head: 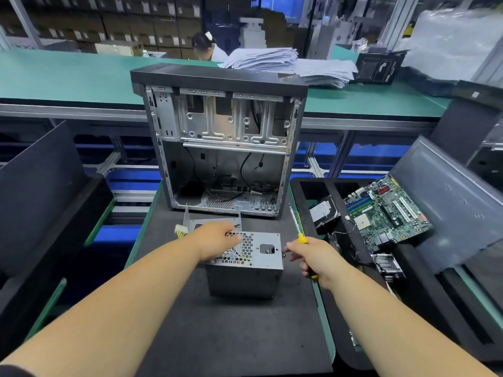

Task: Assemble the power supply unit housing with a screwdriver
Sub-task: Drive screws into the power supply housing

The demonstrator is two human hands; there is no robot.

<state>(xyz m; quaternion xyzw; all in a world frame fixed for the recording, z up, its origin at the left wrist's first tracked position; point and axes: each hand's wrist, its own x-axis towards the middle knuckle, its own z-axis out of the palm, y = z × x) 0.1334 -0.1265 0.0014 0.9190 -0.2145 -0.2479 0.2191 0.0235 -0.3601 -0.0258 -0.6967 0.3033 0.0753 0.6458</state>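
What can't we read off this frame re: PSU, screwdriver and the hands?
Head view only:
- Screwdriver: tip and most of the shaft hidden by the right hand gripping it; whether it sits on a screw cannot be told.
- Power supply unit: left part of the top grille covered by the left hand; screws too small to count.
- Its far side and cables: hidden behind the left hand.
- Motherboard markings: too small.

Left hand (217, 238) on power supply (245, 263), right hand (313, 257) gripping screwdriver (302, 238)
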